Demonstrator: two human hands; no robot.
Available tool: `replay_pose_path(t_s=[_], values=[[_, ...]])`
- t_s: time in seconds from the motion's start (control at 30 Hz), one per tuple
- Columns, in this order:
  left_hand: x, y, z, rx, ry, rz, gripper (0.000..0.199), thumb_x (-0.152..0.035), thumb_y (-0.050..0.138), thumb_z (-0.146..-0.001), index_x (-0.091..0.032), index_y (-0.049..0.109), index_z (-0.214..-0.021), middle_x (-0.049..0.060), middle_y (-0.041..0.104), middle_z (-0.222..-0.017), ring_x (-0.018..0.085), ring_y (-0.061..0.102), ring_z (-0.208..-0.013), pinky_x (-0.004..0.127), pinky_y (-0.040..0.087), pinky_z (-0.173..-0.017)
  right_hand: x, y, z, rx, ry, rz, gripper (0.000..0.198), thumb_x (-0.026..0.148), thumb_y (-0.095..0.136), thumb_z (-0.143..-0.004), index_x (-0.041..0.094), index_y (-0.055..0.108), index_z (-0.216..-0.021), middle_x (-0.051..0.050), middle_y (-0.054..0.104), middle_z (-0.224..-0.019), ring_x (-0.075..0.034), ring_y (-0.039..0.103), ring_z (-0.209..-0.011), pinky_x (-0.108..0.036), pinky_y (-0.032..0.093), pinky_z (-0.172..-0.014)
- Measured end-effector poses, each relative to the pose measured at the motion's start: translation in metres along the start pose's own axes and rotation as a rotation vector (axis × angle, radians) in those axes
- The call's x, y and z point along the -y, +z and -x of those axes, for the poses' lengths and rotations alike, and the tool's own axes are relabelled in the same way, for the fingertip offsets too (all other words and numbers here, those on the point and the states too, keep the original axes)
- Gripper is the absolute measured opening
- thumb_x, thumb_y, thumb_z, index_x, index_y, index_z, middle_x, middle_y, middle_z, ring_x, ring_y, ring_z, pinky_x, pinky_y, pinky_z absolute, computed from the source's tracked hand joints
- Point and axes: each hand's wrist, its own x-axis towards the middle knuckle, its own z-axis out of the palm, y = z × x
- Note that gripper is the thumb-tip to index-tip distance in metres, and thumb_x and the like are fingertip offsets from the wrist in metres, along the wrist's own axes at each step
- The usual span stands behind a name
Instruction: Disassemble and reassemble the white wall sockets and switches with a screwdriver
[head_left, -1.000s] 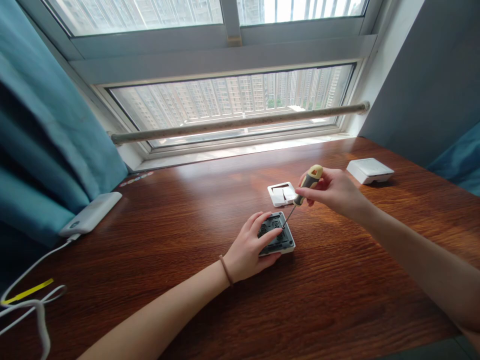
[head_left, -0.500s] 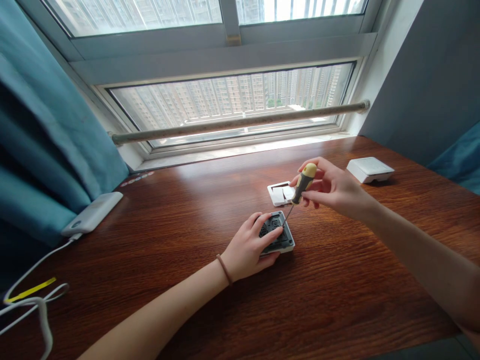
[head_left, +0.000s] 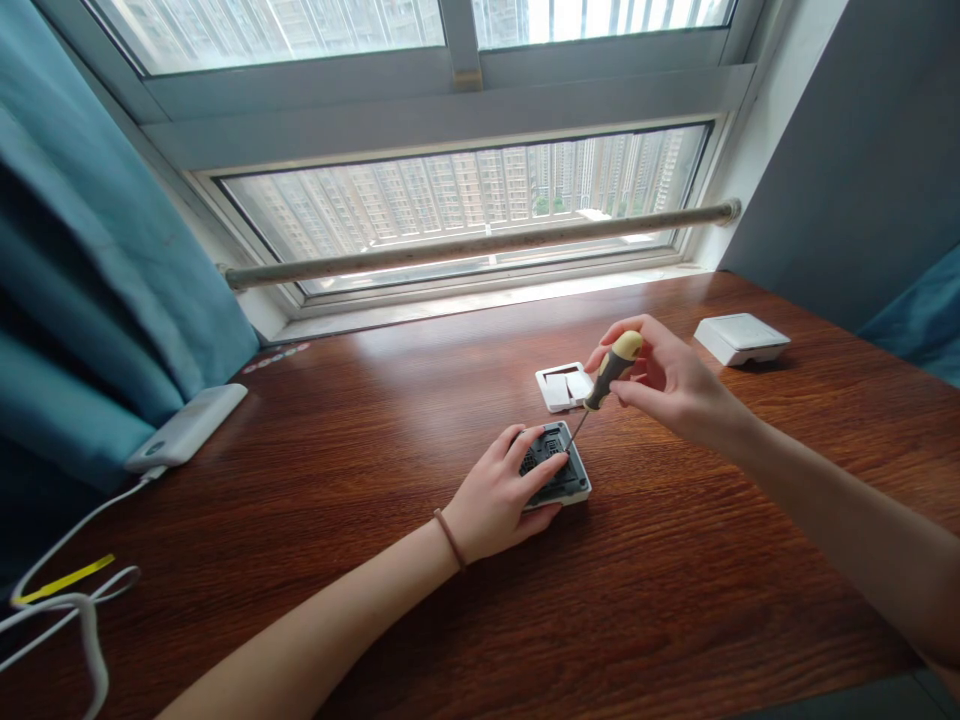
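My left hand (head_left: 504, 492) grips a small square device (head_left: 576, 487) with a white casing and a dark grey, vented inner face, pressing it to the table. Its fingers lie across the face and the thumb is along the near side. In my right hand (head_left: 667, 375) is a screwdriver (head_left: 613, 370) with a yellow and grey handle, pinched by the fingers. The shaft slants down to the left, and its tip meets the device's face beside my left index finger. Whether a screw sits under the tip I cannot make out. Just behind the device lies a white frame-like cover (head_left: 562, 388).
A second white square device (head_left: 741, 338) sits at the right rear of the wooden table (head_left: 360, 430). At the left are a white power bank (head_left: 187, 425) with a white cable (head_left: 90, 640) and a yellow strip (head_left: 71, 578). A blue curtain (head_left: 112, 230) hangs beside them.
The screwdriver handle has tipped slightly to the right with my right hand, while its tip stays on the device. My left hand keeps its hold.
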Motion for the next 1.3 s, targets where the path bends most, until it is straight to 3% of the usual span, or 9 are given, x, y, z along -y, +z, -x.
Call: replay_pose_path(t_s=[0.13,0.23,0.43,0.6,0.8,0.9,1.1,1.23,1.3], values=[[0.000,-0.001,0.000,0.015,0.007,-0.015,0.049,-0.034,0.055,-0.079,-0.021,0.047,-0.125,0.014,0.037,-0.133,0.033,0.032,-0.122,0.053,0.035,-0.099,-0.004,0.001,-0.001,-0.070,-0.023,0.077,0.036,0.025,0.071,-0.067,0.020,0.051,-0.097,0.002,0.056,-0.072,-0.011,0.054,-0.060,-0.024,0.046,-0.053],[0.000,-0.001,-0.001,0.015,0.015,-0.016,0.048,-0.034,0.055,-0.079,-0.021,0.047,-0.125,0.015,0.038,-0.132,0.033,0.033,-0.122,0.053,0.035,-0.099,-0.004,-0.001,-0.001,-0.062,-0.018,0.003,0.049,0.024,0.072,-0.066,0.021,0.046,-0.107,0.000,0.060,-0.079,-0.013,0.057,-0.064,-0.025,0.048,-0.054],[0.001,-0.002,0.000,0.015,0.015,-0.005,0.049,-0.035,0.055,-0.079,-0.021,0.047,-0.125,0.014,0.039,-0.132,0.032,0.033,-0.122,0.052,0.035,-0.099,-0.001,0.000,0.000,0.032,-0.024,-0.072,0.029,0.018,0.061,-0.076,0.021,0.043,-0.098,-0.004,0.059,-0.099,-0.007,0.054,-0.058,-0.021,0.042,-0.046],[0.001,-0.002,0.000,0.022,0.019,-0.017,0.048,-0.036,0.053,-0.081,-0.021,0.046,-0.126,0.014,0.038,-0.133,0.033,0.032,-0.122,0.053,0.035,-0.099,-0.006,-0.001,-0.001,-0.015,-0.069,0.033,0.033,0.023,0.068,-0.070,0.021,0.051,-0.099,0.001,0.056,-0.080,-0.010,0.052,-0.059,-0.023,0.043,-0.049],[0.000,-0.002,-0.001,0.008,0.021,-0.005,0.048,-0.035,0.055,-0.080,-0.021,0.047,-0.125,0.014,0.039,-0.132,0.032,0.033,-0.122,0.052,0.036,-0.099,-0.002,0.001,0.003,0.113,-0.090,-0.027,0.031,0.024,0.054,-0.082,0.025,0.036,-0.108,-0.004,0.058,-0.100,-0.008,0.052,-0.056,-0.021,0.042,-0.044],[0.000,-0.002,0.000,0.009,0.018,-0.007,0.048,-0.035,0.055,-0.079,-0.021,0.047,-0.125,0.015,0.039,-0.132,0.032,0.033,-0.122,0.052,0.036,-0.099,-0.007,0.006,0.005,0.046,-0.127,0.035,0.027,0.027,0.053,-0.083,0.025,0.037,-0.105,-0.003,0.057,-0.097,-0.009,0.054,-0.059,-0.023,0.044,-0.048],[0.001,-0.001,0.000,-0.011,0.023,0.001,0.049,-0.034,0.057,-0.078,-0.022,0.047,-0.125,0.014,0.039,-0.133,0.032,0.034,-0.122,0.052,0.036,-0.099,-0.013,0.006,0.004,-0.162,-0.180,0.296,0.035,0.032,0.071,-0.068,0.023,0.052,-0.096,0.000,0.055,-0.081,-0.014,0.055,-0.066,-0.027,0.046,-0.054],[0.000,-0.002,-0.001,-0.001,0.025,-0.002,0.048,-0.034,0.056,-0.079,-0.022,0.047,-0.125,0.014,0.039,-0.133,0.032,0.034,-0.122,0.052,0.036,-0.098,-0.003,0.003,0.004,-0.019,-0.140,0.118,0.048,0.028,0.066,-0.073,0.025,0.043,-0.116,-0.002,0.060,-0.091,-0.013,0.057,-0.066,-0.028,0.047,-0.055],[0.000,-0.002,-0.001,0.009,0.020,-0.006,0.048,-0.034,0.055,-0.079,-0.021,0.047,-0.125,0.014,0.038,-0.133,0.032,0.033,-0.122,0.052,0.036,-0.099,0.000,0.004,0.006,0.079,-0.129,-0.004,0.043,0.023,0.059,-0.078,0.026,0.038,-0.115,-0.004,0.060,-0.100,-0.012,0.057,-0.066,-0.027,0.047,-0.055]])
